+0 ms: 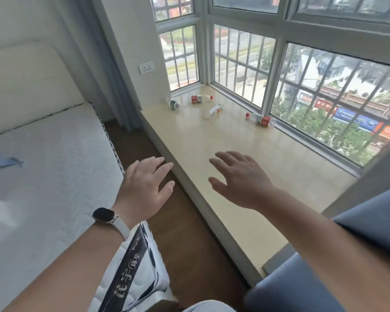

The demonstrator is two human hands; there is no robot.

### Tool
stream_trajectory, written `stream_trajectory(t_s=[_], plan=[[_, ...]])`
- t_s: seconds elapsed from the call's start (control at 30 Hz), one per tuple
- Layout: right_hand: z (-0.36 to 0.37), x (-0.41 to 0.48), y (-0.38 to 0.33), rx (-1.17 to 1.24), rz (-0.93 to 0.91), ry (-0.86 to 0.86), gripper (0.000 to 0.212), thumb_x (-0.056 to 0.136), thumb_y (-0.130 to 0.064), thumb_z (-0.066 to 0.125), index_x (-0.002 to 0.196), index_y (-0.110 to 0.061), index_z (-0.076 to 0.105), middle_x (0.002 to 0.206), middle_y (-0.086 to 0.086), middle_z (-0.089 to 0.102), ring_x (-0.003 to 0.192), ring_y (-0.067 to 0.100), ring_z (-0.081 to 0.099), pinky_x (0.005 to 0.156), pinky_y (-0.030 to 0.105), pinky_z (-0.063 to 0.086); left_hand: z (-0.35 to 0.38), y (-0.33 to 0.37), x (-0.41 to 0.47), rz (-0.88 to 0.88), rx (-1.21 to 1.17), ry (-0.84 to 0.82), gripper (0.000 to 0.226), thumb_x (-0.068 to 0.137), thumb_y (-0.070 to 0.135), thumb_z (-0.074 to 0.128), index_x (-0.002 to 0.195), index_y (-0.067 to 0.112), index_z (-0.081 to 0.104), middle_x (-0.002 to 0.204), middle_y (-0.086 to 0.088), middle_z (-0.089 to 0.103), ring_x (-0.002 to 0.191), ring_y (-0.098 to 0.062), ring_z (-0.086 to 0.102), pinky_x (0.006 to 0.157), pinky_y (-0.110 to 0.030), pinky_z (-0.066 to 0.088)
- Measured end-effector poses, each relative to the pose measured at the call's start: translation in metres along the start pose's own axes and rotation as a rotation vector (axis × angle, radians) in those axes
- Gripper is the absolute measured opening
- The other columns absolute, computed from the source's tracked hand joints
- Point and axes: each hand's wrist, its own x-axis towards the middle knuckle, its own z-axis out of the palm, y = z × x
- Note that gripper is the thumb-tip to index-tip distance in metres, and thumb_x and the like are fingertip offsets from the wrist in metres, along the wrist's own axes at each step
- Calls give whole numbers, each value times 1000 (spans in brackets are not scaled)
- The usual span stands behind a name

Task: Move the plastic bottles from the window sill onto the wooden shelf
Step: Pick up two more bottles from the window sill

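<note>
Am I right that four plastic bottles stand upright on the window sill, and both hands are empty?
Not quite: the head view shows the four plastic bottles lying on their sides on the window sill, not upright. The left hand and right hand are indeed empty.

The single head-worn, wide-angle view looks forward and down from standing height along the pale beige window sill point(212, 154), which runs away toward the far corner of the white-framed barred window point(277, 70). Both bare forearms enter from the bottom edge, nearest the lens. The white quilted mattress point(54, 165) fills the left side, closer than the sill's far end.
</note>
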Motion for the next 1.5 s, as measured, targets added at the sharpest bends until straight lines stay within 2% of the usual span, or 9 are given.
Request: stream_trajectory(t_s=[0.1,0.27,0.5,0.67,0.83,0.97,1.27,1.37,1.5], plan=[[0,21,6,23,-12,23,62,92,-58,27,141,-24,44,151,0,43,138,24,33,107,38,27,4,-10,9,-37,15,34,49,88,44,48,125,18,66,130,-7,62,125,-29,53,107,-52,35],[7,64,-2,85,-22,73,54,96,-53,40,140,-23,47,146,0,48,134,26,39,105,40,32,15,-33,26,-67,41,46,48,88,44,48,125,19,66,130,-7,62,123,-28,52,106,-50,35],[22,132,-6,118,5,63,61,92,-57,28,139,-23,48,145,0,48,133,26,40,105,42,33,51,-84,78,-68,6,52,47,89,45,48,126,21,63,130,-6,61,124,-26,49,105,-52,35],[37,191,11,81,59,25,53,96,-53,38,138,-23,48,143,-1,49,132,26,40,104,40,33,82,-125,134,-35,-48,18,46,90,47,45,125,20,62,128,-5,61,124,-27,50,106,-55,36],[52,255,29,19,112,-33,53,96,-53,40,141,-26,46,148,-3,45,136,23,36,106,39,31,102,-178,184,-11,-85,13,44,89,43,47,122,19,62,121,-6,62,118,-29,54,103,-55,39],[63,297,31,0,136,-50,54,95,-55,38,141,-27,46,148,-5,45,136,21,36,106,37,31,115,-220,211,-38,-113,-8,46,89,44,46,124,19,62,122,-5,62,120,-29,53,105,-55,37],[78,380,29,-36,44,-93,52,95,-51,45,138,-23,50,145,0,50,133,25,42,103,40,36,127,-278,246,-122,-116,-45,48,89,44,47,124,16,64,127,-9,62,122,-32,54,105,-56,38],[80,409,36,-31,7,-77,53,94,-52,42,136,-21,53,141,2,54,129,28,46,101,43,39,134,-286,260,-141,-100,-53,45,89,40,53,124,15,65,128,-11,62,123,-33,54,105,-56,38],[89,452,51,-7,-45,-82,52,94,-52,43,137,-22,51,145,1,51,133,27,43,104,42,36,135,-295,287,-155,-51,-74,46,90,41,52,126,16,64,129,-11,62,123,-32,53,105,-57,38]])
